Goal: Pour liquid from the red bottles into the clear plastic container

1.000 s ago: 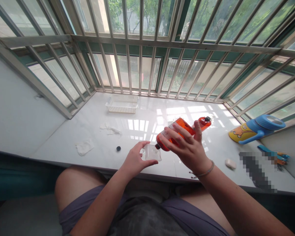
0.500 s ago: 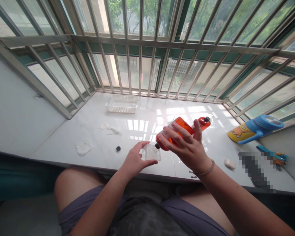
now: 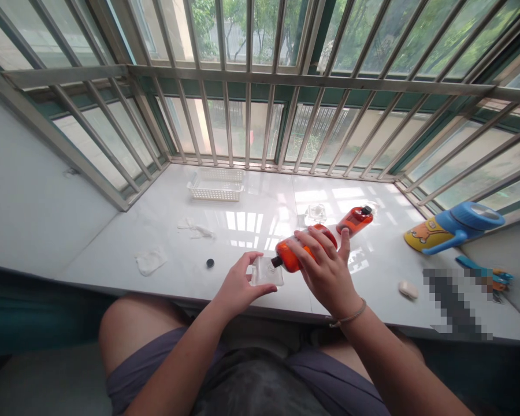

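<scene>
My left hand (image 3: pixel 241 281) is closed round a small clear container (image 3: pixel 264 274), thumb along its near side and fingers along its far side. My right hand (image 3: pixel 327 271) grips an orange bottle (image 3: pixel 289 258) with a dark neck, tipped so that the neck points down and left at the container's top. Whether any liquid is flowing cannot be made out. Left of my left hand, a small black cap (image 3: pixel 210 263) lies on the white counter (image 3: pixel 260 222). Beyond my right hand stands a second orange bottle (image 3: pixel 354 220) with a black top.
A white perforated basket (image 3: pixel 215 191) sits near the window bars. Crumpled white tissues (image 3: pixel 150 261) lie at the left. Behind the held bottle is a clear glass-like piece (image 3: pixel 316 212). To the right are a blue-and-yellow cup (image 3: pixel 455 227), a whitish oval object (image 3: pixel 408 290) and blue-orange pliers-like tools (image 3: pixel 485 273).
The orange bottle in my right hand has come down to a flatter tilt, its neck slightly left. The clear piece and the second bottle behind it now show more fully.
</scene>
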`<action>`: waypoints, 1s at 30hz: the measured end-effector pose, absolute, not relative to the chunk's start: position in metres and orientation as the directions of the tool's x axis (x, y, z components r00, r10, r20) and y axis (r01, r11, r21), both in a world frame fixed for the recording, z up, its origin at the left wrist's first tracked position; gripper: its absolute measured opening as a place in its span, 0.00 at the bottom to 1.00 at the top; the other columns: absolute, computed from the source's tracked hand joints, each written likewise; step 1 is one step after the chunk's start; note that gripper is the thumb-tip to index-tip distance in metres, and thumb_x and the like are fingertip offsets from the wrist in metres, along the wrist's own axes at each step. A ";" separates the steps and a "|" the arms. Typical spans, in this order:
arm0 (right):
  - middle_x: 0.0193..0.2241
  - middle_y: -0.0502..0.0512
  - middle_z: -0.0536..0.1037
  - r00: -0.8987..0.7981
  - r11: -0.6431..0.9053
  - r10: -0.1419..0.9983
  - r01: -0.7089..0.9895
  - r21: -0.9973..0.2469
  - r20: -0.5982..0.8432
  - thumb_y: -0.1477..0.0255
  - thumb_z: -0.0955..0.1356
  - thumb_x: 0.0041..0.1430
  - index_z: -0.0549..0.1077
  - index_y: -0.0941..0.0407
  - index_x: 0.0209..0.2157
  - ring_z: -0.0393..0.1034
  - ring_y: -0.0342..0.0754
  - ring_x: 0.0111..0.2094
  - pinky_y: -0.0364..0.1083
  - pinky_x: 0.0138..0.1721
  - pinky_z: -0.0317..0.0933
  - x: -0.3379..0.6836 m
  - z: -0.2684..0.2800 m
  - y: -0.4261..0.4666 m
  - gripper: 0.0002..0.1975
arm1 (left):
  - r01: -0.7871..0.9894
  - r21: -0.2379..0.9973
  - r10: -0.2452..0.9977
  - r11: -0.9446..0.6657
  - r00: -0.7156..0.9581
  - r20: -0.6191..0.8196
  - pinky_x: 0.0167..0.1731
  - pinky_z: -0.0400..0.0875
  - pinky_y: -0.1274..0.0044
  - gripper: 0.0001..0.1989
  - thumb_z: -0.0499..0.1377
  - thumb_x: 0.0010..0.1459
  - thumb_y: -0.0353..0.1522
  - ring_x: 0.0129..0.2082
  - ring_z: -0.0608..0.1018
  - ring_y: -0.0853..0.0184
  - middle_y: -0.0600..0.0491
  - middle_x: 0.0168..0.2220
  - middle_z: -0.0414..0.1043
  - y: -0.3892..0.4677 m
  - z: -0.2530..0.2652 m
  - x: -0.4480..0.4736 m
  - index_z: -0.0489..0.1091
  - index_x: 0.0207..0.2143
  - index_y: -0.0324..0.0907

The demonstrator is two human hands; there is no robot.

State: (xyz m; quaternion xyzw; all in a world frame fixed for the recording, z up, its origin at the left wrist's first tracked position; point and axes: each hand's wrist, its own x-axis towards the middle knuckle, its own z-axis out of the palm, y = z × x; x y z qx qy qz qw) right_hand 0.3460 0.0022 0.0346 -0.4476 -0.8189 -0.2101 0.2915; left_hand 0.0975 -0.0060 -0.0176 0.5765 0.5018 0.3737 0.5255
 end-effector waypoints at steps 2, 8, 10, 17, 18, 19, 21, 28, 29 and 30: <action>0.63 0.56 0.78 -0.357 0.484 0.660 0.875 -0.010 0.661 0.81 0.69 0.69 0.68 0.45 0.67 0.67 0.62 0.69 0.77 0.76 0.31 0.345 0.023 -0.002 0.30 | 0.183 0.982 0.976 0.037 0.205 -0.075 0.59 0.77 0.59 0.40 0.80 0.47 0.38 0.61 0.78 0.50 0.46 0.59 0.76 -0.007 -0.023 0.096 0.70 0.60 0.48; 0.62 0.63 0.76 -0.076 0.391 0.825 0.792 -0.468 0.560 0.69 0.73 0.67 0.64 0.49 0.68 0.71 0.65 0.65 0.75 0.70 0.54 0.342 -0.025 -0.017 0.30 | 0.275 0.962 0.984 -0.005 0.174 -0.045 0.64 0.72 0.58 0.41 0.82 0.43 0.36 0.60 0.79 0.48 0.47 0.58 0.78 -0.010 -0.040 0.088 0.72 0.60 0.50; 0.60 0.65 0.77 0.026 0.321 0.887 0.684 -0.655 0.461 0.62 0.76 0.64 0.64 0.50 0.66 0.75 0.64 0.59 0.68 0.62 0.69 0.340 -0.041 -0.023 0.33 | 0.294 0.956 0.985 -0.007 0.169 -0.045 0.66 0.70 0.57 0.41 0.82 0.44 0.36 0.63 0.78 0.47 0.46 0.60 0.77 -0.010 -0.047 0.084 0.72 0.59 0.50; 0.56 0.64 0.79 0.136 0.109 0.975 0.398 -0.911 0.177 0.50 0.81 0.53 0.65 0.50 0.62 0.80 0.62 0.52 0.63 0.56 0.74 0.332 -0.078 -0.027 0.42 | 0.178 0.984 0.975 0.012 0.214 -0.051 0.74 0.60 0.57 0.41 0.78 0.52 0.36 0.75 0.66 0.51 0.42 0.73 0.65 -0.003 -0.078 0.069 0.67 0.65 0.50; 0.56 0.63 0.79 0.126 0.104 0.979 0.378 -0.920 0.162 0.51 0.81 0.52 0.65 0.49 0.62 0.80 0.62 0.52 0.63 0.57 0.74 0.331 -0.080 -0.025 0.42 | 0.142 0.990 0.972 0.015 0.231 -0.048 0.74 0.59 0.57 0.41 0.77 0.53 0.36 0.76 0.65 0.52 0.41 0.74 0.63 -0.001 -0.082 0.067 0.65 0.66 0.50; 0.57 0.62 0.79 0.114 0.102 0.982 0.364 -0.926 0.153 0.51 0.81 0.52 0.66 0.49 0.61 0.80 0.62 0.53 0.63 0.57 0.74 0.330 -0.082 -0.024 0.41 | 0.112 0.994 0.968 0.016 0.249 -0.044 0.74 0.59 0.57 0.41 0.76 0.54 0.36 0.76 0.64 0.53 0.41 0.75 0.61 0.001 -0.085 0.065 0.64 0.67 0.50; 0.57 0.61 0.78 0.094 0.108 0.984 0.352 -0.930 0.150 0.52 0.81 0.52 0.67 0.49 0.61 0.79 0.62 0.54 0.63 0.58 0.73 0.328 -0.085 -0.020 0.41 | 0.093 0.995 0.961 0.021 0.272 -0.046 0.74 0.60 0.57 0.41 0.75 0.56 0.36 0.77 0.63 0.53 0.41 0.77 0.58 0.004 -0.090 0.060 0.63 0.68 0.50; 0.59 0.61 0.79 0.030 0.142 0.986 0.346 -0.928 0.162 0.54 0.81 0.54 0.67 0.49 0.63 0.78 0.62 0.57 0.63 0.60 0.72 0.316 -0.088 -0.013 0.40 | 0.390 0.921 0.969 -0.013 0.231 -0.085 0.75 0.58 0.55 0.47 0.77 0.53 0.39 0.76 0.63 0.50 0.42 0.76 0.59 0.006 -0.076 0.040 0.61 0.72 0.51; 0.59 0.61 0.79 0.028 0.143 0.986 0.348 -0.927 0.162 0.54 0.81 0.54 0.67 0.48 0.64 0.78 0.62 0.57 0.63 0.60 0.72 0.315 -0.088 -0.012 0.40 | 0.445 0.895 0.972 -0.034 0.224 -0.075 0.76 0.56 0.54 0.50 0.78 0.52 0.40 0.77 0.62 0.48 0.42 0.77 0.59 0.006 -0.071 0.036 0.61 0.73 0.51; 0.60 0.61 0.78 0.025 0.142 0.987 0.347 -0.927 0.160 0.54 0.81 0.54 0.66 0.48 0.64 0.77 0.63 0.58 0.64 0.61 0.71 0.314 -0.088 -0.012 0.41 | 0.488 0.870 0.975 -0.065 0.218 -0.050 0.76 0.54 0.54 0.51 0.78 0.52 0.41 0.77 0.61 0.47 0.42 0.77 0.58 0.005 -0.067 0.033 0.60 0.73 0.51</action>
